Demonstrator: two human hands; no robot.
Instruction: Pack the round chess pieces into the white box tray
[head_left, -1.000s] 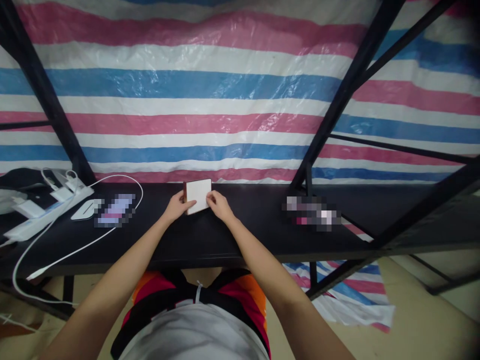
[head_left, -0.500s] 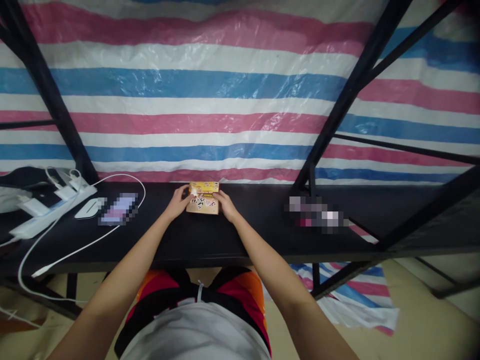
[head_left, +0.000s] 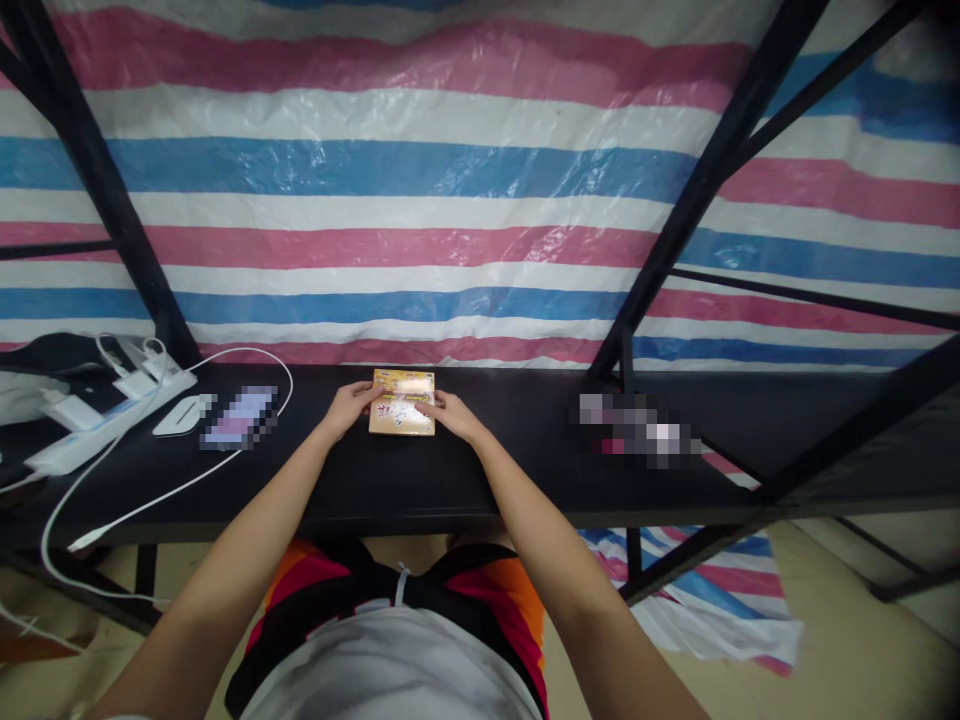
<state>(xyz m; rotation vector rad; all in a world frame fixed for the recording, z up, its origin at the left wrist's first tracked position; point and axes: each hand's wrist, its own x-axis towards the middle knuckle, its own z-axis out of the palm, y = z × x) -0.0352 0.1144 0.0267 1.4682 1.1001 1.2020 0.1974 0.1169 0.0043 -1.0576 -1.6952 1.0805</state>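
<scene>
Between my two hands is a small yellow and tan cardboard box (head_left: 403,417), its printed top appearing to read "Chinese Chess". My left hand (head_left: 349,408) grips the box's left side, with the thumb on the top and the other fingers around the edge, partly hidden. On the opposite side my right hand (head_left: 455,415) holds the box the same way, thumb resting on the printed face. Both hands are closed on it, over the middle of the black tabletop (head_left: 405,485). Whether the box touches the table I cannot tell.
On the left lie a white power strip (head_left: 112,425) with plugs, a white pad (head_left: 180,416), a pixelated phone-like item (head_left: 240,417) and a white cable (head_left: 150,506). Pixelated items (head_left: 630,428) sit at right. Black metal posts (head_left: 675,230) flank the table before a striped tarp (head_left: 412,240).
The box has shifted slightly towards me and left, and its printed face shows at a different tilt. Both hands have moved with it, keeping their grip.
</scene>
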